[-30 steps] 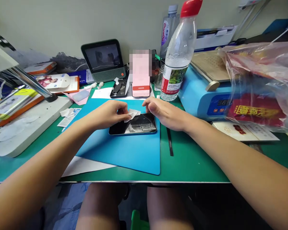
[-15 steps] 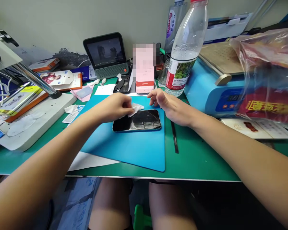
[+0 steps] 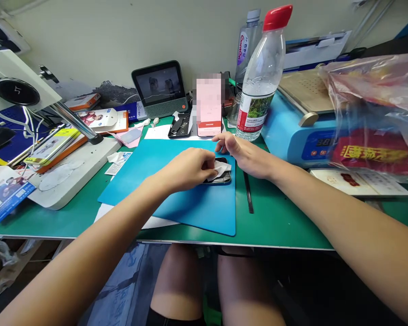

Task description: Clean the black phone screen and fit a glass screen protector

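A dark phone (image 3: 224, 177) lies flat on a blue mat (image 3: 170, 181), mostly covered by my hands. My left hand (image 3: 190, 168) is closed on a small white wipe (image 3: 221, 168) and presses it on the phone's glass near its right end. My right hand (image 3: 234, 151) rests at the phone's far right corner, fingers curled against its edge, steadying it.
A black thin tool (image 3: 248, 195) lies right of the mat on the green desk (image 3: 285, 222). Behind stand a water bottle (image 3: 261, 77), a propped pink-screen phone (image 3: 209, 107), a small display (image 3: 159, 88), a blue heating machine (image 3: 302, 131), a plastic bag (image 3: 374, 113). A microscope base (image 3: 68, 170) sits left.
My left hand has slid the wipe rightward across the phone's screen, now covering most of it. My right hand stayed at the far right corner. The camera view shifted a little.
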`<state>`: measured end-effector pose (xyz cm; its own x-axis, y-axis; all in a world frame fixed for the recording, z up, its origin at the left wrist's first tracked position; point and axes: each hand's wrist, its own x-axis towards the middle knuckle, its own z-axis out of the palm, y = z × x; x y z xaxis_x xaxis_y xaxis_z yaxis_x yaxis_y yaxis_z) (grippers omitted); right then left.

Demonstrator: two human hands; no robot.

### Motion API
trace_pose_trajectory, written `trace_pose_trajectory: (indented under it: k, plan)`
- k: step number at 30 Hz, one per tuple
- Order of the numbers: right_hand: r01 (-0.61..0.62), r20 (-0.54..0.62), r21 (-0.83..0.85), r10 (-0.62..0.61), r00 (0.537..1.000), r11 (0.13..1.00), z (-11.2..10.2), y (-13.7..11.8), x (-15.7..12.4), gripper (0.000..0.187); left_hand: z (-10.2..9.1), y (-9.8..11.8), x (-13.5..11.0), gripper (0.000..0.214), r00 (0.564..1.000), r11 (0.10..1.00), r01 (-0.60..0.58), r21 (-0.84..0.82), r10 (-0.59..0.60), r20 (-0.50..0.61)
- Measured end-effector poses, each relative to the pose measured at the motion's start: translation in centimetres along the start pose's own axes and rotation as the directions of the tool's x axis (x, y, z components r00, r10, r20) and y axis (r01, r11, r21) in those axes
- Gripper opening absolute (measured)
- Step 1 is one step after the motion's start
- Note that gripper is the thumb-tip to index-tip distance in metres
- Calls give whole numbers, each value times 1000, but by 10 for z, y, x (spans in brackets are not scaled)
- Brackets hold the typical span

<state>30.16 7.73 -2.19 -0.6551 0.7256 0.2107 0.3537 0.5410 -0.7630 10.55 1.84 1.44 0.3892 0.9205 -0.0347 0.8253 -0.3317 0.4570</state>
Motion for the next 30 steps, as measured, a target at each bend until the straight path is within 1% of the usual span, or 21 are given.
trace_pose_trajectory:
  k: [1, 3, 8, 10, 13, 18, 21, 23, 28, 30]
  plan:
    - [-3, 2, 2, 3, 1000, 1000, 0, 0, 0, 90, 0, 1, -2, 21, 1000, 1000, -10, 1, 10, 6]
    - [-11, 4, 4, 11, 1000, 1000, -1, -2, -1, 89, -4, -6, -12, 20, 1000, 1000, -9, 7, 9, 15]
    - [-20, 32, -10, 20, 999, 1000, -3, -6, -1, 93, -25, -43, -46, 23, 999, 999, 41, 22, -42, 10]
    - [-19, 38, -16, 20, 999, 1000, -3, -6, -1, 95, -29, -51, -52, 25, 999, 999, 42, 21, -42, 7]
    - [-9, 31, -10, 9, 999, 1000, -3, -5, -1, 96, -23, -45, -46, 24, 1000, 1000, -5, 13, 5, 18]
    - [17, 22, -18, -17, 1000, 1000, -1, -2, 0, 95, -5, -17, -19, 21, 991, 992, -126, -6, 126, 48]
    - [40, 19, -33, -39, 999, 999, -1, 1, 2, 92, -4, -13, -13, 21, 983, 985, -171, -7, 171, 61]
    - [46, 23, -43, -45, 999, 998, -1, 3, 2, 90, -10, -20, -18, 21, 982, 984, -180, -4, 180, 64]
    - [24, 39, -68, -21, 999, 997, -1, -1, 2, 91, -27, -56, -44, 25, 987, 988, -151, 23, 150, 56]
    - [13, 44, -70, -10, 999, 997, -2, -4, 2, 93, -30, -66, -52, 27, 988, 989, -142, 32, 140, 72]
